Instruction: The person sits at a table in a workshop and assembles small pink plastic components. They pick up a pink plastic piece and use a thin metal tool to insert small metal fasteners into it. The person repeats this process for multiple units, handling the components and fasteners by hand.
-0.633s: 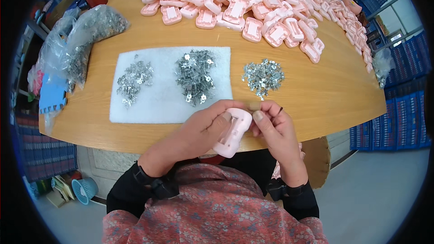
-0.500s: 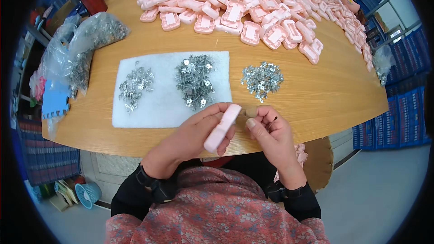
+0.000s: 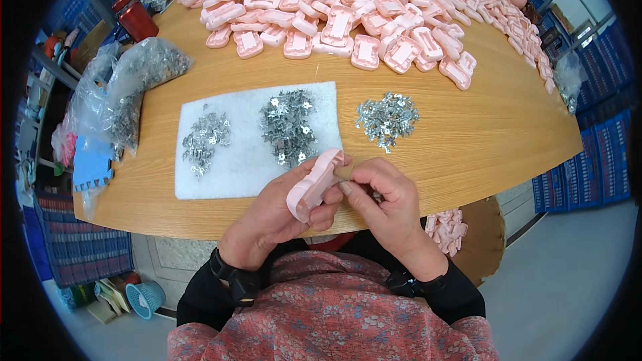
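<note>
The left hand (image 3: 281,210) is gripping a pink plastic housing (image 3: 314,184), its fingers wrapped around the lower end so that the piece is tilting up and to the right, just over the near edge of the tabletop (image 3: 468,140). The right hand (image 3: 381,197) is pressing against the housing's upper right side, thumb and fingertips pinched together; whether a small part is sitting between them is too hidden to tell. The two hands are meeting at the housing, close to the person's chest.

Just beyond the hands, a white foam pad (image 3: 241,160) is lying on the tabletop near its near edge, carrying two heaps of small metal clips: a thinner one (image 3: 204,140) toward the pad's left side and a denser one (image 3: 287,127) toward its right. A third heap of metal clips (image 3: 386,119) is sitting on the bare wood just right of the pad.

Across the far side of the tabletop, a wide spread of pink housings (image 3: 374,20) is lying, running toward the far right edge. At the left edge, clear plastic bags of metal parts (image 3: 134,87) are slumping, and a red jar (image 3: 137,20) is standing at the far left corner.
</note>
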`<state>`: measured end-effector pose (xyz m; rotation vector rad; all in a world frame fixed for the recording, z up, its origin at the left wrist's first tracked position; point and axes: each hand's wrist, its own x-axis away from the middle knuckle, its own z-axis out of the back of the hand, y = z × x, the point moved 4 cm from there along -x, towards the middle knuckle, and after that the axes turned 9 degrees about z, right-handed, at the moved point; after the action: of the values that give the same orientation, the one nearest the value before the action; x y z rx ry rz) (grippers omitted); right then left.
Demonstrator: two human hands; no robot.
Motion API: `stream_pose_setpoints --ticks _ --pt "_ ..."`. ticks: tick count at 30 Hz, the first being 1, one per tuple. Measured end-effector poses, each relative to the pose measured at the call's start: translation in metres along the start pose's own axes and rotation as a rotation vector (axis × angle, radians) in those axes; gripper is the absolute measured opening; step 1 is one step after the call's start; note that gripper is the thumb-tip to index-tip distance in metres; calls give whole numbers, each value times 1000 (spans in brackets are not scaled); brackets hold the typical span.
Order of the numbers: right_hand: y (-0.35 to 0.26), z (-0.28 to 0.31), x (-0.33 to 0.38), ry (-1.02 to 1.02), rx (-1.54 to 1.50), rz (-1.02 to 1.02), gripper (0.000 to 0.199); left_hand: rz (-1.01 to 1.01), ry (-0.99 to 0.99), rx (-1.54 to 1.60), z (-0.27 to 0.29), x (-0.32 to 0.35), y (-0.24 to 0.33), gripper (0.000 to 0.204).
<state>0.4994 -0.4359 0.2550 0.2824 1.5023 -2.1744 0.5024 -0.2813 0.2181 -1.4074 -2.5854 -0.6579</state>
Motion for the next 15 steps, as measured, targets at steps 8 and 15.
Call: stream_pose_setpoints --ticks 8,15 --pt "-16 -3 -7 -107 204 321 51 -321 316 -496 -6 -9 4 34" --pt "7 -2 5 9 23 9 54 -581 389 -729 -8 -33 1 36"
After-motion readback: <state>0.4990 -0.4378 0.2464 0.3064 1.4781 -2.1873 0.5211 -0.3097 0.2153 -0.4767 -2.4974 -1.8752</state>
